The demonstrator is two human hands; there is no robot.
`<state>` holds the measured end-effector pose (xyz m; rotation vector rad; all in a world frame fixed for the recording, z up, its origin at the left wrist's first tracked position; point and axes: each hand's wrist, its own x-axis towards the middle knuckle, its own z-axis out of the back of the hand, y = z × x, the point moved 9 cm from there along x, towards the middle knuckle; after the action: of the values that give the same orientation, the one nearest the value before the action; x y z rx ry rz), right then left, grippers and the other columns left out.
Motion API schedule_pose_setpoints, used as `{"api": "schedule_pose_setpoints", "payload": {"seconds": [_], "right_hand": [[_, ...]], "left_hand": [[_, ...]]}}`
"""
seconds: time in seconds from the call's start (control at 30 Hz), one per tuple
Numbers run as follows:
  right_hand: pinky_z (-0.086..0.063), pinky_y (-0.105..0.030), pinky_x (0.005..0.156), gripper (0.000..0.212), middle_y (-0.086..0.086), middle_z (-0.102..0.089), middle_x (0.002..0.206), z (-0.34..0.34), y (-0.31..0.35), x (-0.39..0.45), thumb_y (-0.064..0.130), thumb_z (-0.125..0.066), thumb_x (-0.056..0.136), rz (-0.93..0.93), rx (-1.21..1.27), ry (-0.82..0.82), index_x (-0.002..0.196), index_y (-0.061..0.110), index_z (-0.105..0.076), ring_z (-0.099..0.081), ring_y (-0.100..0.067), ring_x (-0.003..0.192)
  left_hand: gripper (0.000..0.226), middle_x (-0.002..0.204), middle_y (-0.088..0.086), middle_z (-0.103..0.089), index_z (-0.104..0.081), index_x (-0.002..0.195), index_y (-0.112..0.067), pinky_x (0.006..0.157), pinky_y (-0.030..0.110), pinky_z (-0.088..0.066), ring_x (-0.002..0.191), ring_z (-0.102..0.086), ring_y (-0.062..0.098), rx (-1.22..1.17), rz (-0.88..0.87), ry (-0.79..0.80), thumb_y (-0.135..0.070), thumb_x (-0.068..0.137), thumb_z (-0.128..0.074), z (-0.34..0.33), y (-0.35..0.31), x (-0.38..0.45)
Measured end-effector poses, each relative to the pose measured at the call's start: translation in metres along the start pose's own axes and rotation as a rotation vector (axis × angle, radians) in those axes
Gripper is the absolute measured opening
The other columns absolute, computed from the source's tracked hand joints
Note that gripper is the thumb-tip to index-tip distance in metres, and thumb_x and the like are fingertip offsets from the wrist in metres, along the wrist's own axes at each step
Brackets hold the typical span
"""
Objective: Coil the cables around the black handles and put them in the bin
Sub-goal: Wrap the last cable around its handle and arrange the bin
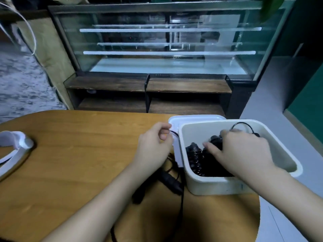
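Observation:
A white bin (272, 137) stands at the right of the wooden table. Inside it lie black handles with cable coiled around them (196, 158). My right hand (241, 152) reaches into the bin and grips one black handle, whose cable loops up behind the fingers (243, 124). My left hand (155, 142) hovers just left of the bin with fingers curled, pinching a thin black cable (174, 133). Another black handle with loose cable (170, 180) lies on the table under my left wrist, partly hidden.
The bin's white lid (192, 118) lies under and behind the bin. A white curved object (16, 144) sits at the table's left edge. Beyond the table (78, 145) stands a glass display case over a dark wooden shelf. Grey floor lies to the right.

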<state>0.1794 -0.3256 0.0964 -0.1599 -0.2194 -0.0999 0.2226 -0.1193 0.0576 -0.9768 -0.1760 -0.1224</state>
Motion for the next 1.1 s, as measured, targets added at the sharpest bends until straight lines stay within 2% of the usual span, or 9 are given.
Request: {"api": "schedule_pose_setpoints", "payload": {"seconds": [0.17, 0.3, 0.4, 0.57, 0.7, 0.8, 0.9, 1.0, 1.1], "right_hand": [[-0.047, -0.032, 0.052, 0.026, 0.007, -0.058, 0.071, 0.052, 0.072, -0.043, 0.047, -0.050, 0.092, 0.256, 0.482, -0.277, 0.080, 0.026, -0.062, -0.059, -0.019, 0.069], [-0.049, -0.036, 0.062, 0.024, 0.006, -0.053, 0.077, 0.014, 0.143, -0.067, 0.039, -0.044, 0.097, 0.383, 0.487, -0.037, 0.080, 0.025, -0.052, -0.059, -0.021, 0.075], [-0.050, -0.036, 0.077, 0.023, -0.001, -0.056, 0.107, -0.042, 0.182, -0.071, 0.036, -0.042, 0.098, 0.375, 0.333, 0.151, 0.113, 0.022, -0.054, -0.058, -0.024, 0.102], [-0.044, -0.045, 0.095, 0.047, -0.011, -0.042, 0.136, -0.122, 0.179, -0.064, 0.024, -0.043, 0.096, 0.141, 0.208, 0.458, 0.140, 0.022, -0.028, -0.046, -0.034, 0.124], [-0.047, -0.041, 0.094, 0.044, -0.014, -0.046, 0.132, -0.127, 0.174, -0.064, 0.012, -0.040, 0.095, 0.110, 0.259, 0.415, 0.138, 0.012, -0.030, -0.052, -0.033, 0.118], [-0.048, -0.044, 0.092, 0.028, -0.016, -0.052, 0.122, -0.115, 0.171, -0.067, 0.018, -0.041, 0.100, 0.023, 0.573, 0.328, 0.127, 0.011, -0.041, -0.057, -0.037, 0.110], [-0.045, -0.036, 0.083, 0.025, -0.011, -0.062, 0.110, -0.091, 0.170, -0.072, 0.026, -0.044, 0.102, -0.045, 0.903, 0.286, 0.123, 0.013, -0.048, -0.060, -0.030, 0.101], [-0.045, -0.032, 0.072, 0.020, 0.002, -0.067, 0.095, -0.065, 0.167, -0.079, 0.028, -0.052, 0.101, -0.156, 1.250, 0.279, 0.118, 0.018, -0.051, -0.063, -0.015, 0.087], [-0.049, -0.031, 0.070, 0.014, 0.002, -0.067, 0.080, -0.046, 0.160, -0.084, 0.014, -0.058, 0.098, -0.251, 1.607, 0.293, 0.110, 0.010, -0.052, -0.065, -0.011, 0.074]], "left_hand": [[0.037, 0.126, 0.000, -0.062, -0.058, 0.130, -0.023, 0.094, 0.027, -0.043, 0.117, -0.057, 0.021, 0.161, 0.313, 0.025, -0.023, 0.093, -0.065, 0.032, 0.087, -0.018], [0.056, 0.131, 0.008, -0.062, -0.050, 0.137, -0.016, 0.092, 0.030, -0.046, 0.120, -0.058, 0.027, 0.215, 0.529, 0.149, -0.038, 0.090, -0.070, 0.026, 0.139, -0.045], [0.067, 0.128, 0.007, -0.060, -0.046, 0.136, -0.012, 0.081, 0.031, -0.043, 0.118, -0.059, 0.028, 0.219, 0.548, 0.230, -0.045, 0.085, -0.075, 0.013, 0.150, -0.068], [0.053, 0.118, 0.011, -0.062, -0.050, 0.121, -0.009, 0.073, 0.030, -0.042, 0.109, -0.062, 0.031, 0.179, 0.574, 0.141, -0.032, 0.082, -0.079, 0.003, 0.158, -0.079], [0.033, 0.110, 0.012, -0.064, -0.057, 0.116, -0.007, 0.074, 0.029, -0.039, 0.101, -0.059, 0.031, 0.045, 0.573, 0.019, -0.031, 0.094, -0.061, 0.011, 0.156, -0.083], [0.019, 0.092, 0.004, -0.062, -0.060, 0.096, -0.013, 0.067, 0.027, -0.034, 0.083, -0.055, 0.024, -0.093, 0.499, -0.029, -0.031, 0.093, -0.063, 0.019, 0.146, -0.087], [0.020, 0.065, -0.005, -0.060, -0.060, 0.074, -0.020, 0.052, 0.026, -0.038, 0.060, -0.053, 0.015, -0.479, 0.531, -0.017, -0.031, 0.077, -0.076, 0.016, 0.131, -0.097], [0.017, 0.066, 0.001, -0.064, -0.066, 0.088, -0.014, 0.048, 0.020, -0.039, 0.054, -0.057, 0.013, -0.890, 0.565, 0.032, -0.019, 0.073, -0.072, 0.012, 0.104, -0.103], [0.025, 0.090, 0.013, -0.073, -0.065, 0.113, -0.004, 0.054, 0.022, -0.052, 0.074, -0.069, 0.019, -1.033, 0.473, 0.078, -0.005, 0.088, -0.064, 0.025, 0.069, -0.103]]}}
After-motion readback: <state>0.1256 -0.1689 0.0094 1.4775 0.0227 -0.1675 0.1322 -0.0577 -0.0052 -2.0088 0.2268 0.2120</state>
